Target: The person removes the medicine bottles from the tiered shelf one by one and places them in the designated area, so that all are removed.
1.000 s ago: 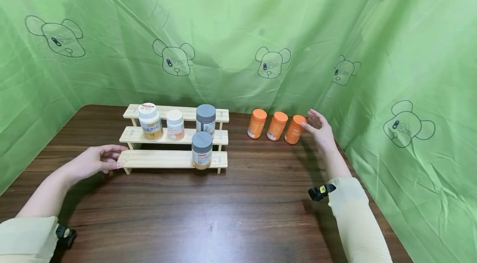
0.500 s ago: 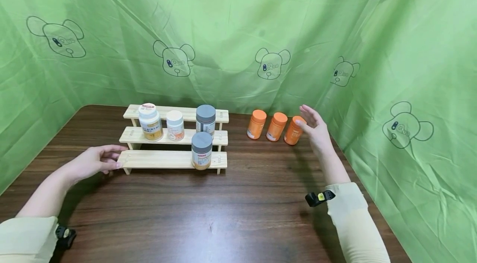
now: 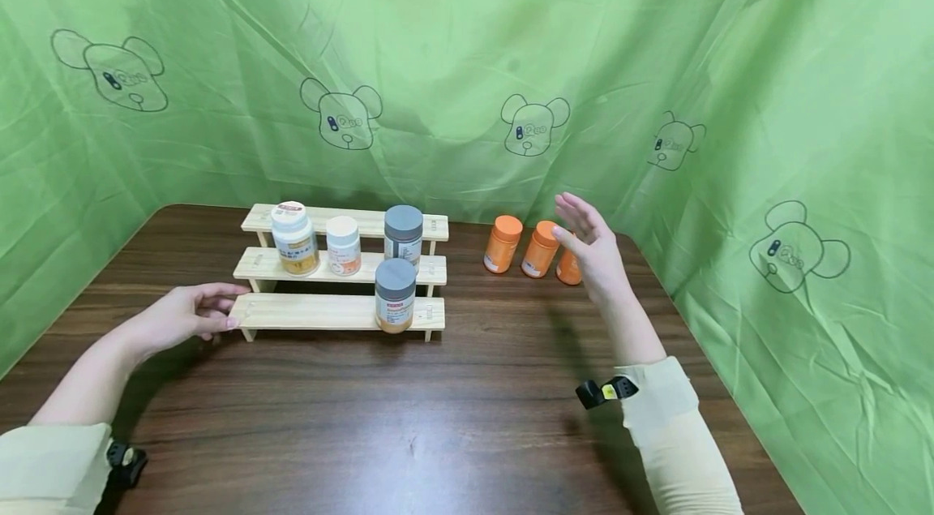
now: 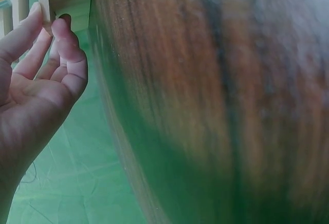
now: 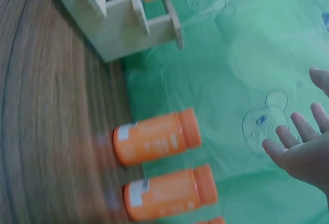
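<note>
Here's the left hand (image 3: 177, 320) pinching the front left end of the wooden rack (image 3: 310, 311), where two white-capped bottles (image 3: 295, 246) and two grey-lidded jars (image 3: 395, 298) stand, while to the rack's right the right hand (image 3: 597, 249) hangs, fingers (image 3: 579, 212) extended, partly hiding the farthest of three orange bottles (image 3: 568, 270) upright on the bench (image 3: 394, 418).

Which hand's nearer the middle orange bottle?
Right. Right hand: raised just right of the middle orange bottle; left hand: well to its left, pinching the left end of the wooden rack.

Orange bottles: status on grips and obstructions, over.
Left grip pinching wooden shelf, lower left. Right grip empty, near orange bottles. All three upright on table. Head view: right grip partly hides rightmost bottle.
</note>
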The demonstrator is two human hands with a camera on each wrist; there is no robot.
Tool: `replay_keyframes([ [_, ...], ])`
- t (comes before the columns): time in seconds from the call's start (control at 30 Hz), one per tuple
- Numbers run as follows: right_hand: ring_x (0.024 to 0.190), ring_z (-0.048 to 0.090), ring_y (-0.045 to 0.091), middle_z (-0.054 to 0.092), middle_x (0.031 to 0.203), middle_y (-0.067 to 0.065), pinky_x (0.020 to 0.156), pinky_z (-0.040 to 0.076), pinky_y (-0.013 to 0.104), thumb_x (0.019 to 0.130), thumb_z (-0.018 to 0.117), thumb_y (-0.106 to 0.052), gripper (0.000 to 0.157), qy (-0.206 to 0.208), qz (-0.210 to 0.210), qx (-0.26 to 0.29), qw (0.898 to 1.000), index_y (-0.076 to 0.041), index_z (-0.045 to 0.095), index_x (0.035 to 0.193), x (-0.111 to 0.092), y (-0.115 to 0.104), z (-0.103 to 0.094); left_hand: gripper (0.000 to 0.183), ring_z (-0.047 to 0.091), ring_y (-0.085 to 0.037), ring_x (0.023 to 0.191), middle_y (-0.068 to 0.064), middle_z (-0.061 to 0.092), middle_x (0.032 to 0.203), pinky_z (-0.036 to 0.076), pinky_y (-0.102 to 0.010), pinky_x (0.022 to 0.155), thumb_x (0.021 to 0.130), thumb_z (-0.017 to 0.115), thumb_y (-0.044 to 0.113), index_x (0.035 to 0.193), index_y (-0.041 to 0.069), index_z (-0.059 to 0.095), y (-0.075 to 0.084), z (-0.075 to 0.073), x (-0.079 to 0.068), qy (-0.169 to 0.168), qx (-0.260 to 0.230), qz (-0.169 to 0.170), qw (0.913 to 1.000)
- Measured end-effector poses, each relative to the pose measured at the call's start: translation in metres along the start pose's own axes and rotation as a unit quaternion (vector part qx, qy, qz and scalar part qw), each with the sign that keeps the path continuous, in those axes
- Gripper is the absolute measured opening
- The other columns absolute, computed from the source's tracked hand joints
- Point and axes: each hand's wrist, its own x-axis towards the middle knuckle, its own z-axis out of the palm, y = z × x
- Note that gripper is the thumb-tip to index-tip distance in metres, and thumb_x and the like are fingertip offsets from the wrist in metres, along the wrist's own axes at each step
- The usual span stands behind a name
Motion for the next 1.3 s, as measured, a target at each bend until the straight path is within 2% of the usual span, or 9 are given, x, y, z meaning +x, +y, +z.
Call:
replay_keyframes([
  [0.17, 0.135, 0.036, 0.026, 0.043, 0.145, 0.008, 0.107, 0.035, 0.041, 0.089, 0.064, -0.008, 0.058, -0.018, -0.019, 0.001, 1.000, -0.011, 0.040, 0.142, 0.001, -0.008, 0.019, 0.060, 0.062, -0.014, 0.074, -0.026, 0.060, 0.112, 0.051, -0.030, 0.061, 0.088, 0.066, 0.017, 0.135, -0.008, 0.040, 0.001, 0.000, 0.001, 0.001, 0.007, 0.002, 1.0000],
  [0.27, 0.134, 0.038, 0.023, 0.042, 0.145, 0.009, 0.104, 0.038, 0.040, 0.089, 0.065, -0.009, 0.057, -0.030, -0.018, 0.002, 0.999, -0.012, 0.041, 0.141, 0.002, -0.011, 0.030, 0.060, 0.062, -0.014, 0.074, -0.028, 0.059, 0.114, 0.051, -0.030, 0.061, 0.088, 0.066, 0.017, 0.135, -0.009, 0.039, 0.001, 0.000, 0.000, 0.002, 0.013, 0.002, 0.9999],
  [0.4, 0.133, 0.039, 0.022, 0.041, 0.146, 0.011, 0.107, 0.034, 0.044, 0.089, 0.065, -0.010, 0.055, -0.044, -0.014, 0.010, 0.999, -0.017, 0.044, 0.139, 0.004, -0.013, 0.044, 0.061, 0.063, -0.015, 0.073, -0.028, 0.059, 0.114, 0.051, -0.030, 0.061, 0.087, 0.067, 0.017, 0.135, -0.008, 0.040, 0.002, 0.001, 0.000, 0.000, 0.012, -0.002, 0.9999],
  [0.73, 0.133, 0.040, 0.025, 0.045, 0.143, 0.008, 0.106, 0.036, 0.041, 0.087, 0.066, -0.008, 0.060, -0.082, -0.020, 0.032, 0.996, -0.014, 0.041, 0.142, 0.011, -0.016, 0.080, 0.061, 0.063, -0.016, 0.072, -0.028, 0.059, 0.115, 0.051, -0.030, 0.061, 0.088, 0.067, 0.019, 0.136, -0.007, 0.040, 0.003, 0.000, -0.001, -0.001, 0.017, -0.006, 0.9998],
  [0.93, 0.131, 0.042, 0.021, 0.046, 0.143, 0.005, 0.110, 0.029, 0.045, 0.086, 0.067, -0.011, 0.061, -0.097, -0.014, 0.015, 0.995, -0.019, 0.043, 0.141, 0.014, -0.014, 0.099, 0.061, 0.063, -0.015, 0.073, -0.028, 0.059, 0.115, 0.051, -0.030, 0.062, 0.088, 0.067, 0.019, 0.136, -0.007, 0.040, 0.005, 0.000, 0.000, -0.002, 0.017, -0.006, 0.9998],
  [1.17, 0.128, 0.046, 0.017, 0.049, 0.141, -0.001, 0.104, 0.038, 0.042, 0.086, 0.068, -0.013, 0.059, -0.125, -0.015, -0.020, 0.992, -0.026, 0.045, 0.139, 0.022, -0.007, 0.120, 0.062, 0.063, -0.016, 0.072, -0.027, 0.059, 0.113, 0.051, -0.030, 0.061, 0.087, 0.067, 0.017, 0.136, -0.008, 0.040, 0.004, 0.000, -0.002, 0.001, 0.011, -0.008, 0.9999],
  [1.3, 0.128, 0.046, 0.018, 0.049, 0.140, 0.000, 0.103, 0.040, 0.043, 0.088, 0.066, -0.012, 0.058, -0.139, -0.015, -0.025, 0.990, -0.026, 0.045, 0.139, 0.027, -0.004, 0.129, 0.061, 0.063, -0.015, 0.073, -0.028, 0.059, 0.114, 0.051, -0.030, 0.061, 0.087, 0.067, 0.015, 0.136, -0.009, 0.039, 0.004, 0.000, 0.000, 0.000, 0.006, -0.003, 1.0000],
])
